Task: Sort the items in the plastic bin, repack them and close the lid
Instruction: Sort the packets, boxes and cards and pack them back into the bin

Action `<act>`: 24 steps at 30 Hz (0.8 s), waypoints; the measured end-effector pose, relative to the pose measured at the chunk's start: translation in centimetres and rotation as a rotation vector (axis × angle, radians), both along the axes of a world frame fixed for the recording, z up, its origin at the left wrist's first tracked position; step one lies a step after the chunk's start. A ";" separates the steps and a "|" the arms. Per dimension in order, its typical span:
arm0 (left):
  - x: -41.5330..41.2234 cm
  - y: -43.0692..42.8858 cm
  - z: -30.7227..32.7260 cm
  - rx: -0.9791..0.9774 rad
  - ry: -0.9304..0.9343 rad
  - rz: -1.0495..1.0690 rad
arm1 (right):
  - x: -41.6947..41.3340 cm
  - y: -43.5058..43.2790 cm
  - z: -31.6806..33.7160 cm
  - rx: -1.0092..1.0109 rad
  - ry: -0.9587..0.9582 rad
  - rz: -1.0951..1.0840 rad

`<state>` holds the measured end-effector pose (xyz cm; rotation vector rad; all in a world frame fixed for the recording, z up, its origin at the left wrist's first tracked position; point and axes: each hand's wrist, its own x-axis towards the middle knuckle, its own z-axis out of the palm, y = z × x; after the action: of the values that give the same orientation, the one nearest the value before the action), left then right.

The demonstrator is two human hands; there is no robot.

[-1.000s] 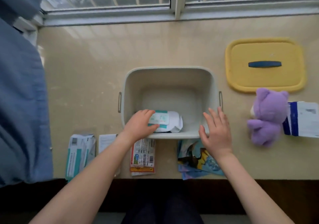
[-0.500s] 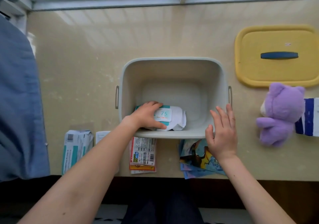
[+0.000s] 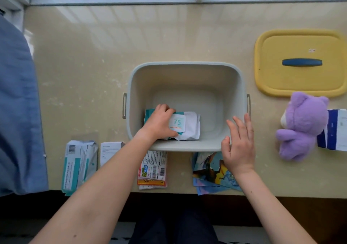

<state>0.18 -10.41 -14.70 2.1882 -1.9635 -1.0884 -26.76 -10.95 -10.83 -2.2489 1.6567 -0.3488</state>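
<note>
A pale grey plastic bin (image 3: 185,66) stands lidless in the middle of the ledge. Inside it, at the near left, lies a white and teal wipes pack (image 3: 187,125) marked 75. My left hand (image 3: 159,121) is down in the bin and grips the pack's left end, fingers curled over its far edge and thumb at its near edge. My right hand (image 3: 238,146) hovers flat with straight fingers over the bin's near right corner and holds nothing. The yellow lid (image 3: 300,82) with a blue handle lies to the right, behind a purple plush bear (image 3: 300,127).
Near the front edge lie a teal and white pack (image 3: 78,166), a white box (image 3: 109,151), printed packets (image 3: 153,168) and picture cards (image 3: 210,174). A blue and white box (image 3: 336,131) sits at the far right. Blue cloth (image 3: 16,112) hangs left. A window frame runs along the back.
My left hand has pushed the wipes pack deeper into the bin and settled it on the bottom. My right hand stays by the bin's near right corner.
</note>
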 end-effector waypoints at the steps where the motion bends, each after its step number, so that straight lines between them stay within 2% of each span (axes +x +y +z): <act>1: 0.0 -0.1 -0.1 0.007 -0.016 -0.007 | 0.0 0.0 0.0 0.002 0.001 0.002; 4: 0.0 -0.6 -0.1 0.009 -0.095 -0.089 | 0.0 -0.1 -0.1 0.001 0.004 0.008; 12: -0.3 -1.0 -0.4 -0.017 -0.166 -0.181 | -0.1 -0.1 0.0 -0.006 -0.021 -0.001; 24: -0.4 -1.4 -0.1 -0.060 -0.150 -0.121 | 0.1 0.2 -0.1 0.026 -0.073 -0.107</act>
<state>-0.21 -11.77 -14.80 2.2064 -2.1846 -0.8875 -26.61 -10.73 -10.95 -2.1074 1.7377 -0.4275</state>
